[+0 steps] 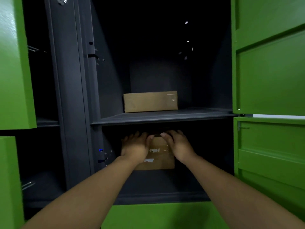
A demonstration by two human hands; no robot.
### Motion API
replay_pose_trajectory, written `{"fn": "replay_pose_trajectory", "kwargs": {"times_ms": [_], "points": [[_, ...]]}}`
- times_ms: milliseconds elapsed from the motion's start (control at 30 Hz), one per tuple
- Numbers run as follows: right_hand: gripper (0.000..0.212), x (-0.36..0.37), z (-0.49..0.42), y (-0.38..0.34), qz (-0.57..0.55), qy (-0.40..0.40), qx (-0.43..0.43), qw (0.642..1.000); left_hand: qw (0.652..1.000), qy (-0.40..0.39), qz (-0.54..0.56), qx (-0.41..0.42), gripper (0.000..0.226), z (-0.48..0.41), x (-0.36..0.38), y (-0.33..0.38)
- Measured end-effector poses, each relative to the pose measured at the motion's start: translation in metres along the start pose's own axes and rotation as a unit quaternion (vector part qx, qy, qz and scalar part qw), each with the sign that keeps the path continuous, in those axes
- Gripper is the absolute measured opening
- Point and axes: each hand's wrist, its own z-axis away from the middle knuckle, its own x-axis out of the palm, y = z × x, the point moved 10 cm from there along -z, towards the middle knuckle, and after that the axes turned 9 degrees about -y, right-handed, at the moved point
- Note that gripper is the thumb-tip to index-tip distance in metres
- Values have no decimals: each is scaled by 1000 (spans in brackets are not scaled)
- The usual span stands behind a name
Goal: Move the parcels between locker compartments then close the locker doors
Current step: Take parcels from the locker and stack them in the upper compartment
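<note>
Reaching into the lower compartment, both arms extended. Left hand [134,148] lies flat on the left side of the lower parcel [158,156], fingers spread, no closed grip. Right hand [178,146] likewise spread on its right side. Upper parcel [150,101] sits on the shelf [165,117] above. Green doors [270,71] at right stand open.

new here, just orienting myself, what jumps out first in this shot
Bright green open doors frame a dark locker. Both hands, left hand and right hand, rest on a taped cardboard parcel in the lower compartment. A second plain box sits on the shelf above.
</note>
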Motion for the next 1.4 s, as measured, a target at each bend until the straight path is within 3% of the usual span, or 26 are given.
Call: {"fn": "replay_pose_trajectory", "kwargs": {"times_ms": [100, 200, 333, 433, 533, 633, 867, 1000, 1233, 1400], "points": [[54, -12, 18, -10, 92, 25, -23, 995, 994, 9, 113, -11, 47, 4, -6, -9], [50, -25, 37, -14, 72, 44, -3, 996, 965, 28, 258, -21, 45, 24, -16, -14], [49, -30, 62, -16, -96, 48, 36, 994, 874, 52, 479, -67, 34, 68, -19, -20], [47, -24, 85, -17, -221, 57, 76, 971, 809, 67, 577, -93, 31, 100, -14, -27], [50, -9, 107, -24, -304, 53, 96, 946, 765, 71, 632, -106, 30, 132, -13, -32], [58, 1, 137, -39, -341, 49, 99, 934, 748, 57, 652, -111, 32, 162, -12, -37], [53, 42, 222, -77, -343, 6, 106, 933, 738, 83, 659, -116, 24, 276, -20, -62], [51, 94, 269, -94, -294, -42, 118, 947, 740, 95, 641, -182, 29, 361, 7, -103], [55, 209, 351, -110, -296, -138, 174, 929, 730, 98, 599, -313, 34, 499, 39, -190], [52, 290, 410, -125, -285, -213, 203, 912, 706, 121, 574, -395, 26, 605, 54, -245]]}}
